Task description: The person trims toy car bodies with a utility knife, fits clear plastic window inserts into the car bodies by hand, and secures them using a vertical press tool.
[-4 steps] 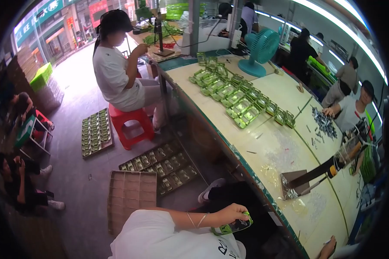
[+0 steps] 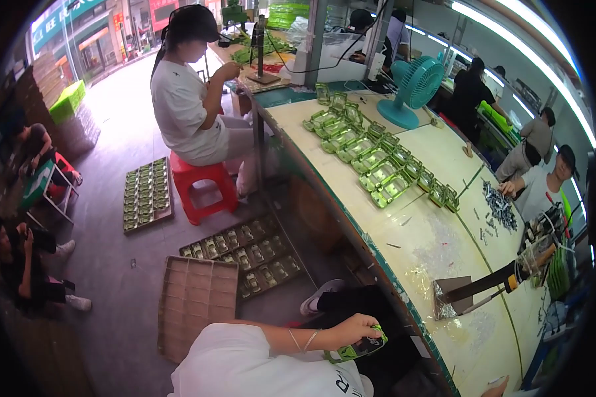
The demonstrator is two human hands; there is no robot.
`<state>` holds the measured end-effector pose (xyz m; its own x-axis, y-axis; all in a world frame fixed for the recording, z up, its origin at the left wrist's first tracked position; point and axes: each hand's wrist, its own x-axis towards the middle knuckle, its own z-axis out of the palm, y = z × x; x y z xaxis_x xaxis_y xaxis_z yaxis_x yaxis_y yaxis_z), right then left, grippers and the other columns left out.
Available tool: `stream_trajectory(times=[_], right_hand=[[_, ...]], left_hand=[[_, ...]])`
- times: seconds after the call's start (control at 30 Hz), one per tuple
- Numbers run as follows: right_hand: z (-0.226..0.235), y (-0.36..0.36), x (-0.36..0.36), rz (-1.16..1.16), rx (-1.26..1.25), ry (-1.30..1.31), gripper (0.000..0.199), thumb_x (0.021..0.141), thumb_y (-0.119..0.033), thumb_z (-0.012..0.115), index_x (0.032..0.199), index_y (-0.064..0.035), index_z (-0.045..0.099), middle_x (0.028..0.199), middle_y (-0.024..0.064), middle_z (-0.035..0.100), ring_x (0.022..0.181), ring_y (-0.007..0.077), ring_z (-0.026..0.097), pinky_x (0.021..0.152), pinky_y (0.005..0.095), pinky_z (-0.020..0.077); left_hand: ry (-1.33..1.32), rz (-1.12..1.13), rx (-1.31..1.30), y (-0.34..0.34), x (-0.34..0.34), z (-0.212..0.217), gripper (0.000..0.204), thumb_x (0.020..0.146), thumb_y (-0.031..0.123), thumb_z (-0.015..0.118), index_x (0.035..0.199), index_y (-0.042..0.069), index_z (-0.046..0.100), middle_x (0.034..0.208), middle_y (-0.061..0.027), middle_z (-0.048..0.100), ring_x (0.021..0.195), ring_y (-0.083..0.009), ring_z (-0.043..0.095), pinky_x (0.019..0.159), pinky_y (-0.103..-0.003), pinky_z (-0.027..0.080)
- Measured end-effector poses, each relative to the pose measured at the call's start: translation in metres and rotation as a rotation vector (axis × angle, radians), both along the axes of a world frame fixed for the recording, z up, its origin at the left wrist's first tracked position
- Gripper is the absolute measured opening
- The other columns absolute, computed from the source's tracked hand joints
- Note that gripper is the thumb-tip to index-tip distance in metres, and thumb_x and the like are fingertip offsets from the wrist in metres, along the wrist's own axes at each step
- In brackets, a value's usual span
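Note:
My left hand [image 2: 356, 329] is closed around one end of a flat green and black plastic casing [image 2: 357, 349], holding it over my dark-trousered lap, close to the workbench's near edge. At the lower right rim of the picture, only a little of my right hand [image 2: 496, 388] shows above the bench. Its fingers look pinched together, with a small pale tip beside them that is too small to name. On the bench [image 2: 437, 248], rows of clear-and-green plastic casings [image 2: 376, 159] lie side by side beyond my hands.
A metal fixture with a dark handle [image 2: 483, 284] stands on the bench, near a heap of small dark parts [image 2: 498, 206]. A teal fan [image 2: 414, 92] is farther back. Compartment trays [image 2: 198, 298] lie on the floor left. A co-worker sits on a red stool [image 2: 204, 188]; others work across the bench.
The view has tilted slightly, so the bench sits a little right. My right hand has dropped farther toward the lower rim. My left hand keeps its hold on the casing.

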<state>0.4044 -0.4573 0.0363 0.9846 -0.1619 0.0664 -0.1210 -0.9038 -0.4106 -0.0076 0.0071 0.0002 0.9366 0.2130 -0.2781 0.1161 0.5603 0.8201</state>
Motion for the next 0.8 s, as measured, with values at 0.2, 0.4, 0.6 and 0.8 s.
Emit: stream_trajectory(times=[0.2, 0.4, 0.6, 0.8], right_hand=[[0.003, 0.141, -0.186, 0.312, 0.292, -0.415, 0.025, 0.082, -0.002, 0.046, 0.106, 0.0015, 0.052, 0.099, 0.0180, 0.055, 0.086, 0.0291, 0.054, 0.078, 0.0344, 0.0439], [-0.021, 0.295, -0.332, 1.155, 0.418, -0.170, 0.041, 0.071, -0.006, 0.056, 0.106, 0.0000, 0.037, 0.098, 0.0140, 0.047, 0.083, 0.0235, 0.050, 0.068, 0.0308, 0.0419], [-0.037, 0.379, -0.350, 1.305, 0.457, -0.044, 0.076, 0.062, -0.014, 0.069, 0.124, 0.0008, 0.029, 0.122, 0.0232, 0.036, 0.092, 0.0318, 0.053, 0.073, 0.0352, 0.0464], [-0.035, 0.424, -0.362, 1.487, 0.215, -0.146, 0.070, 0.061, -0.014, 0.070, 0.121, -0.0034, 0.036, 0.125, 0.0266, 0.028, 0.094, 0.0357, 0.052, 0.072, 0.0347, 0.0471]], left_hand=[[-0.043, 0.147, 0.059, 0.029, -0.001, -0.017, 0.010, 0.079, 0.015, 0.053, 0.084, 0.008, 0.055, 0.067, 0.0062, 0.049, 0.058, -0.0017, 0.042, 0.050, -0.018, 0.032], [-0.099, 0.109, -0.040, 0.027, -0.003, -0.012, 0.010, 0.082, 0.015, 0.049, 0.089, 0.009, 0.052, 0.075, 0.0055, 0.051, 0.068, -0.0014, 0.045, 0.058, -0.017, 0.036], [-0.189, 0.365, -0.200, 0.019, -0.010, -0.027, 0.009, 0.084, 0.015, 0.048, 0.088, 0.007, 0.047, 0.082, 0.0014, 0.049, 0.075, -0.0046, 0.046, 0.064, -0.019, 0.038], [-0.121, 0.508, -0.257, 0.035, -0.033, -0.031, 0.008, 0.083, 0.013, 0.048, 0.086, 0.005, 0.046, 0.079, -0.0015, 0.050, 0.074, -0.0064, 0.048, 0.063, -0.020, 0.038]])
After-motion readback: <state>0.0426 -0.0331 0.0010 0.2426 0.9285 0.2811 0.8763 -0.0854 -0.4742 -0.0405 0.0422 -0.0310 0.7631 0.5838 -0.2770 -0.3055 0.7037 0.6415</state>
